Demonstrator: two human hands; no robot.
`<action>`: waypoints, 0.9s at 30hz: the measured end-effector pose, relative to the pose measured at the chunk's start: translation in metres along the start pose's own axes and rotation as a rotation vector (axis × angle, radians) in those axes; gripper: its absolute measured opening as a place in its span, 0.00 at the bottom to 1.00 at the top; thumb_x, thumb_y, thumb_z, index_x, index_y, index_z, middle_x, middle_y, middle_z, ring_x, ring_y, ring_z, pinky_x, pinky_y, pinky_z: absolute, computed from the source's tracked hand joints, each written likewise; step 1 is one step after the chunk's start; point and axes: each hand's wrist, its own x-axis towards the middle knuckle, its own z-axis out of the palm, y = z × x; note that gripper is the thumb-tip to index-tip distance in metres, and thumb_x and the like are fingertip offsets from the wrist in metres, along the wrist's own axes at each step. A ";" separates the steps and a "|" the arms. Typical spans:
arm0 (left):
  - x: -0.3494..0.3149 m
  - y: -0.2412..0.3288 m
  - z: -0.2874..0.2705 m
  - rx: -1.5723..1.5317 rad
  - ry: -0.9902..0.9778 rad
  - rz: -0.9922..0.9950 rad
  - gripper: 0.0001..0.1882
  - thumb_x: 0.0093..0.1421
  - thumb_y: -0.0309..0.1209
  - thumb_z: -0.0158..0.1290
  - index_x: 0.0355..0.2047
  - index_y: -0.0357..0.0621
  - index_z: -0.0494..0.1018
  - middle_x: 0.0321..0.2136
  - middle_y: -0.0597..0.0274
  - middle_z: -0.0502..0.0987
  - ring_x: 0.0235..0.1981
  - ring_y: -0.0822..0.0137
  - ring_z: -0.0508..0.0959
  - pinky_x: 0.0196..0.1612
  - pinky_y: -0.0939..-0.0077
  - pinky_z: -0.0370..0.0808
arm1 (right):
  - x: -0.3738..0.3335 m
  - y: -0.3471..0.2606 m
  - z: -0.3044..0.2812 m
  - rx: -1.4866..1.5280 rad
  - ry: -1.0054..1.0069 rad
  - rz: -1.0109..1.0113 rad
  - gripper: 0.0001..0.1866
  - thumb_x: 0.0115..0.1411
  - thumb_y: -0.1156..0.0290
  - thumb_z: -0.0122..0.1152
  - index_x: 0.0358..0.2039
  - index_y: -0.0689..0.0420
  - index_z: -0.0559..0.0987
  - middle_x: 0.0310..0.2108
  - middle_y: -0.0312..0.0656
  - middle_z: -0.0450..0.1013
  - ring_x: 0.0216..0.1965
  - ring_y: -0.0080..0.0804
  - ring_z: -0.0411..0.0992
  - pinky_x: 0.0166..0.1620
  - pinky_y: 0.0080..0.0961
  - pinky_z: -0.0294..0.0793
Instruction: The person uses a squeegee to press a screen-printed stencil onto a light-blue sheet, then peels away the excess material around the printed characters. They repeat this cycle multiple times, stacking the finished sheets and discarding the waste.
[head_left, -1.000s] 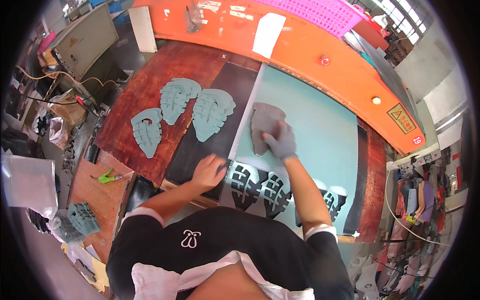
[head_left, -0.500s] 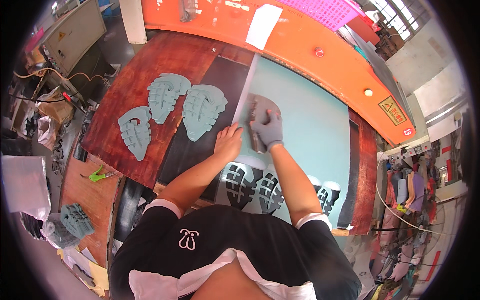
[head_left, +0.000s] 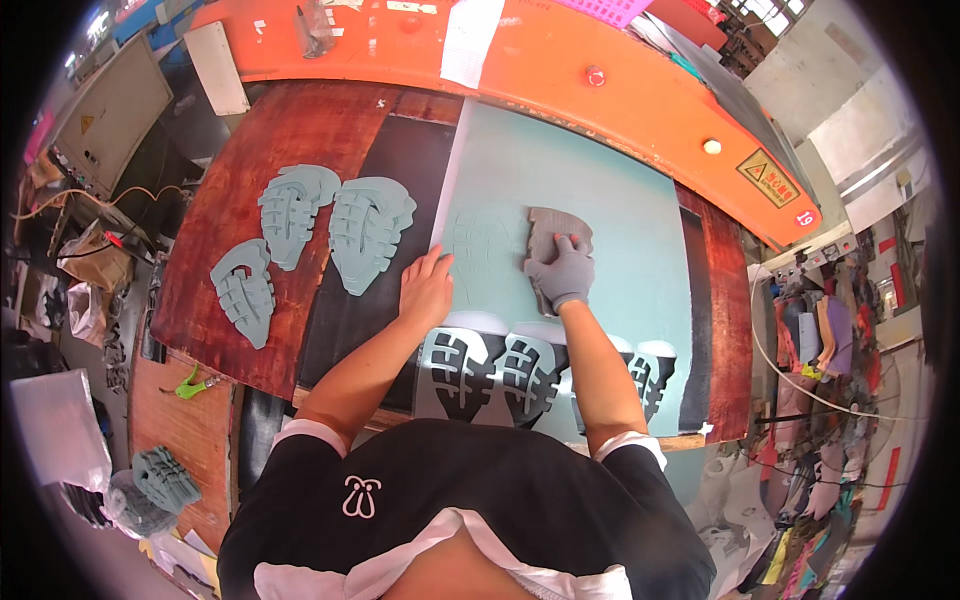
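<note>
My gloved right hand [head_left: 566,274] grips a brown, shoe-part-shaped cutting die [head_left: 546,222] that sits on a pale green sheet [head_left: 610,175]. Just left of the die, thin lines in the sheet trace a cut outline [head_left: 480,245]. My bare left hand [head_left: 428,290] lies with its fingers stretched out at the sheet's left edge, holding nothing. Along the near side of the sheet run several cut-out openings [head_left: 455,372] with black showing through. Left of my left hand lie stacks of slotted grey-green cut pieces [head_left: 368,232], on the black strip and the red-brown board.
Across the far side stretches an orange machine beam [head_left: 540,75] with a red button [head_left: 595,76]. The red-brown board [head_left: 330,125] extends left. A green-handled tool [head_left: 192,384] lies on a lower wooden table, near more cut pieces [head_left: 165,480]. Coloured material scraps hang at the right.
The die has shifted right in my right hand, and the cut outline now shows beside it. My left hand remains at the sheet's left edge. The whole view has shifted slightly.
</note>
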 end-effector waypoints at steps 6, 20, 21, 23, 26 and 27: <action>0.002 -0.003 0.004 -0.011 0.075 0.053 0.21 0.56 0.30 0.49 0.51 0.46 0.66 0.58 0.57 0.60 0.54 0.55 0.63 0.56 0.58 0.59 | -0.003 -0.006 -0.002 -0.023 -0.010 0.010 0.41 0.39 0.48 0.63 0.55 0.50 0.71 0.60 0.46 0.58 0.51 0.53 0.63 0.53 0.37 0.67; 0.006 0.001 0.004 -0.012 0.056 0.029 0.20 0.57 0.31 0.49 0.51 0.47 0.67 0.57 0.59 0.61 0.54 0.56 0.63 0.56 0.58 0.59 | -0.008 0.001 0.008 0.004 0.065 -0.056 0.39 0.38 0.45 0.65 0.51 0.50 0.75 0.58 0.46 0.61 0.51 0.52 0.62 0.52 0.37 0.68; 0.006 0.002 0.004 -0.011 0.052 0.020 0.20 0.56 0.31 0.49 0.51 0.47 0.67 0.58 0.59 0.61 0.54 0.56 0.63 0.57 0.58 0.59 | -0.007 0.001 0.008 0.010 0.059 -0.056 0.39 0.38 0.45 0.65 0.52 0.50 0.74 0.58 0.46 0.61 0.51 0.52 0.62 0.52 0.37 0.68; 0.006 0.003 0.003 -0.020 0.045 0.013 0.21 0.56 0.31 0.49 0.51 0.46 0.67 0.58 0.59 0.61 0.55 0.56 0.63 0.57 0.59 0.59 | -0.005 0.003 0.009 -0.023 0.044 -0.062 0.39 0.40 0.45 0.64 0.53 0.50 0.73 0.57 0.47 0.62 0.51 0.53 0.62 0.52 0.38 0.67; 0.008 0.001 0.003 -0.020 0.054 0.011 0.21 0.56 0.31 0.49 0.51 0.46 0.67 0.58 0.60 0.61 0.55 0.56 0.63 0.57 0.59 0.58 | 0.003 0.014 0.015 0.067 0.088 -0.122 0.36 0.45 0.45 0.61 0.52 0.53 0.73 0.56 0.49 0.62 0.52 0.54 0.62 0.52 0.39 0.67; 0.008 0.001 0.004 -0.022 0.033 0.007 0.21 0.56 0.31 0.49 0.51 0.46 0.67 0.58 0.60 0.61 0.55 0.56 0.63 0.57 0.59 0.58 | 0.004 0.022 0.015 0.119 0.109 -0.136 0.34 0.47 0.46 0.60 0.51 0.55 0.73 0.56 0.50 0.62 0.52 0.54 0.62 0.51 0.39 0.67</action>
